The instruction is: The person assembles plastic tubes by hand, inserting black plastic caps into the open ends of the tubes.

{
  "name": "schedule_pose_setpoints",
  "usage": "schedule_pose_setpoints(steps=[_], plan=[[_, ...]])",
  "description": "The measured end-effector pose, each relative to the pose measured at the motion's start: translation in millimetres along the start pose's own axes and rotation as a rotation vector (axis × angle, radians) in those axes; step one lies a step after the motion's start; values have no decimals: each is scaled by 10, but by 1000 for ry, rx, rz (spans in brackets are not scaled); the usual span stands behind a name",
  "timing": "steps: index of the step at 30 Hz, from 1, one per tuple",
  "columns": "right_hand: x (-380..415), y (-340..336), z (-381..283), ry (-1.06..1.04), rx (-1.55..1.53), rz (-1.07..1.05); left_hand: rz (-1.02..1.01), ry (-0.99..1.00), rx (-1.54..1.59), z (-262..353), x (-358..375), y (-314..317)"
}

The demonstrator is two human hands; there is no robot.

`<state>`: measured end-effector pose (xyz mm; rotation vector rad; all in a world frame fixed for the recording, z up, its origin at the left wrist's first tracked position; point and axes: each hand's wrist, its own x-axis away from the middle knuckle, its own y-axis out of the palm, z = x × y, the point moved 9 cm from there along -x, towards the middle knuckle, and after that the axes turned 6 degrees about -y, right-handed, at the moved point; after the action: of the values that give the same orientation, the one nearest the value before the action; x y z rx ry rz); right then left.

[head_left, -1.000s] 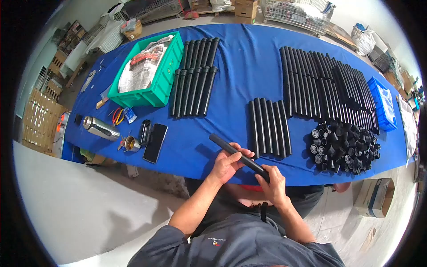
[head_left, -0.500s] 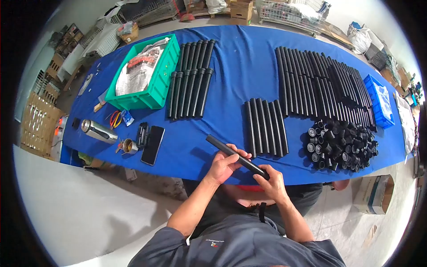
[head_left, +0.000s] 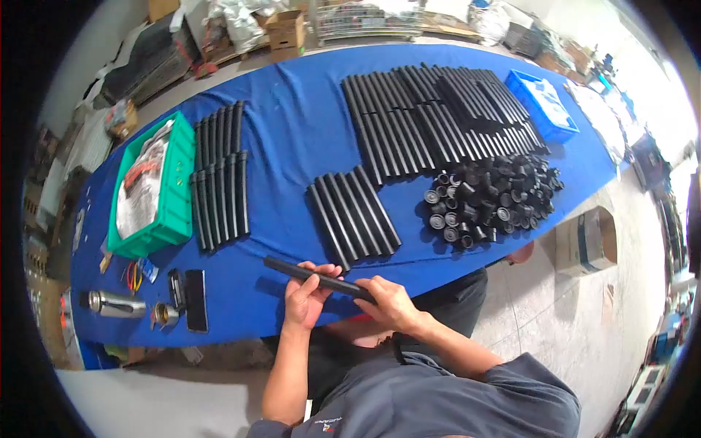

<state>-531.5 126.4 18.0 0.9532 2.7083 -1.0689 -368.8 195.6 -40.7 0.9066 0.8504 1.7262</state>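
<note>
A black tube is held between my two hands, slanting down to the right above the table's near edge. My left hand wraps around its middle, thumb on top. My right hand grips the right end and covers that end from sight. Just beyond my hands lies a row of several black tubes. To the right of that row is a heap of black caps. A larger block of black tubes lies behind.
At the left, capped black tubes lie by a green crate holding newspaper. A phone, steel flask, metal cup and pliers sit near the front left. A blue bin stands far right.
The head view has turned right, so the table's contents appear farther left. Both hands still hold the tube, which lies at a slightly flatter slant in view.
</note>
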Motion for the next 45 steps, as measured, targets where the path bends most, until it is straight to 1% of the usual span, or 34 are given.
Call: schedule_pose_setpoints(steps=[2, 3, 5, 6, 9, 10, 13, 22, 26, 29, 32, 34, 35, 36, 39, 42, 45], plan=[[-13, -47, -19, 29, -117, -5, -35, -5, -1, 8, 9, -16], [-21, -22, 23, 146, -207, -79, -62, -11, 10, 10, 12, -10], [13, 56, 86, 374, -396, -226, -55, -17, -7, -5, 11, -28], [-8, 51, 111, 330, -357, -230, -52, -17, -17, -3, -3, -22], [-113, -27, 81, -21, -103, -96, 9, 26, -2, 15, -19, 42], [-126, -10, 101, -48, -72, -111, -9, 32, 0, 15, -9, 30], [-157, -13, 115, -51, -169, -110, -53, 47, -1, 38, -14, -28], [-106, 6, 105, -63, -118, -102, -91, 54, -51, 46, -20, 11], [-100, -3, 107, -67, -136, -80, -23, 39, -40, 40, -26, 11], [-40, -6, 53, -64, -20, -5, 8, 17, -87, 24, -12, 85], [4, 42, 26, -50, -67, -14, -54, 27, -53, 27, -2, 15], [-2, 25, 100, 81, -245, -98, -90, 15, -10, 26, -7, 8], [-15, 74, 118, 139, -339, -147, -60, 16, -13, 47, 13, -31], [-32, 21, 90, 85, -306, -89, -38, 11, -10, 35, 1, -21], [-45, -104, -78, -78, 39, -3, -35, 11, -11, 7, -28, 7], [-70, -106, -4, 1, -137, -5, -45, 6, -26, 6, -9, -24], [-84, -68, 49, 21, -154, -66, -47, -5, -28, 11, -19, -3]])
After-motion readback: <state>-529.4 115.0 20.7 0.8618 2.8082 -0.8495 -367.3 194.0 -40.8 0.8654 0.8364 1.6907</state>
